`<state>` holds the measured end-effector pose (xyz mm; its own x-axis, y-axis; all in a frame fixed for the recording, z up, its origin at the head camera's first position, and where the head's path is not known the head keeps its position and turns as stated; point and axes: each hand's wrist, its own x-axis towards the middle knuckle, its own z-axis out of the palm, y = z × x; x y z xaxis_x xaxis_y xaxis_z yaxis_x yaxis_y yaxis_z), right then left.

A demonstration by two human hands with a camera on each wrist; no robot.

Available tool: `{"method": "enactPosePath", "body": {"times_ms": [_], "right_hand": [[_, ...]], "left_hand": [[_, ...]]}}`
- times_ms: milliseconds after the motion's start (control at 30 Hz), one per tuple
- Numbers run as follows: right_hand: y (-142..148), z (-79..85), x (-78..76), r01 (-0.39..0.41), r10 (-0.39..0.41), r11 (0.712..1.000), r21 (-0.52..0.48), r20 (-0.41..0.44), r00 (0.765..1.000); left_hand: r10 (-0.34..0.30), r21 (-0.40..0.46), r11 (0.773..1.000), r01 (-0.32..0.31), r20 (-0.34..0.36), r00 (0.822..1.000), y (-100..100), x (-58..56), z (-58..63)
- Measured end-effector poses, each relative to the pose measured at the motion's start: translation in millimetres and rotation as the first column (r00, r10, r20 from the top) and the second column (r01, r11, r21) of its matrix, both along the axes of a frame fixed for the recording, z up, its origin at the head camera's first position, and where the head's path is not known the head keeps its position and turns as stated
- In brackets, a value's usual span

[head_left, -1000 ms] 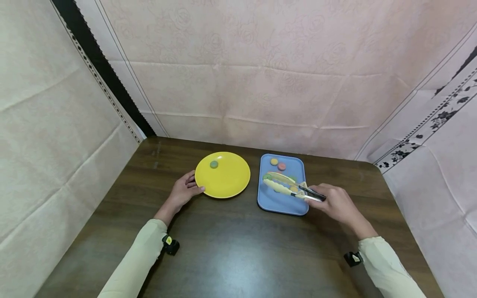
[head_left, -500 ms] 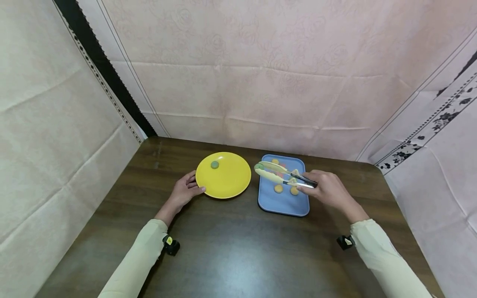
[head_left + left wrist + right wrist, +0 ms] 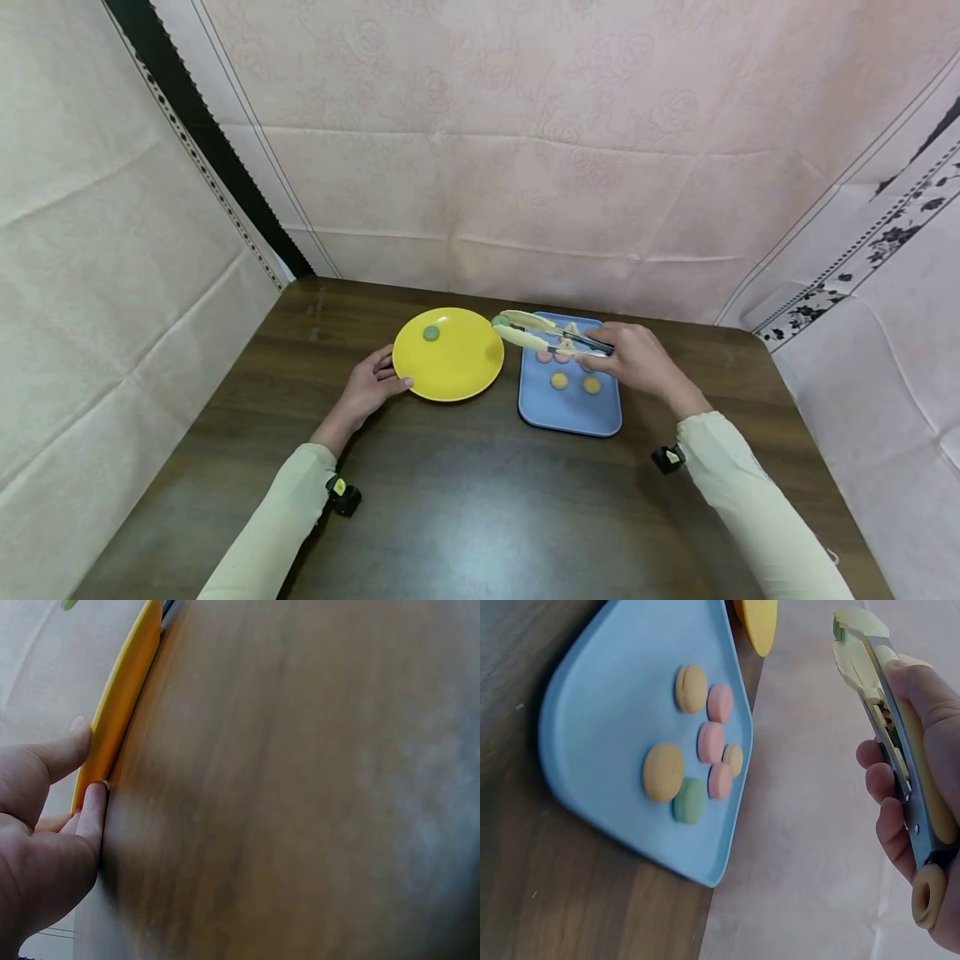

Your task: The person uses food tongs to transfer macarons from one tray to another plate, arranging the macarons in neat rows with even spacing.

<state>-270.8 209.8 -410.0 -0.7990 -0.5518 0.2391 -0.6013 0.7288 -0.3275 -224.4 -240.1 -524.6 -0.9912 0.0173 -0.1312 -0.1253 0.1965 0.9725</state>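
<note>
My left hand [image 3: 366,385] pinches the near-left rim of a yellow plate [image 3: 450,367], the thumb on its upper side and fingers against its underside in the left wrist view. One green macaron [image 3: 431,333] lies on that plate. My right hand [image 3: 637,358] grips tongs [image 3: 527,319] with pale scalloped tips. A second green macaron [image 3: 500,320] is held between the tips, above the plate's right edge. Beneath the tongs is a blue tray [image 3: 570,415]. In the right wrist view it bears yellow macarons [image 3: 663,772], pink macarons [image 3: 711,742] and a green macaron [image 3: 688,801].
Plate and tray stand side by side near the far edge of a dark wooden table [image 3: 450,492], a narrow gap between them. Pale patterned cloth [image 3: 510,183] hangs behind the table and at both sides.
My right hand has moved left and away from me, carrying the tongs and green macaron from over the tray to the plate's right edge. The left hand has stayed at the plate.
</note>
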Motion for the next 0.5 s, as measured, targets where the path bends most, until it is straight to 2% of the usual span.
{"method": "enactPosePath", "body": {"times_ms": [200, 500], "right_hand": [[-21, 0.4, -10.9, -0.013, 0.013, 1.000, -0.002, 0.011, 1.000], [-45, -14.2, -29.8, -0.064, 0.064, 0.998, -0.016, -0.008, 0.998]], "left_hand": [[0.006, -0.003, 1.000, -0.006, -0.003, 1.000, 1, -0.4, 0.4], [0.015, -0.009, 1.000, -0.014, 0.022, 1.000, 0, -1.9, 1.3]]}}
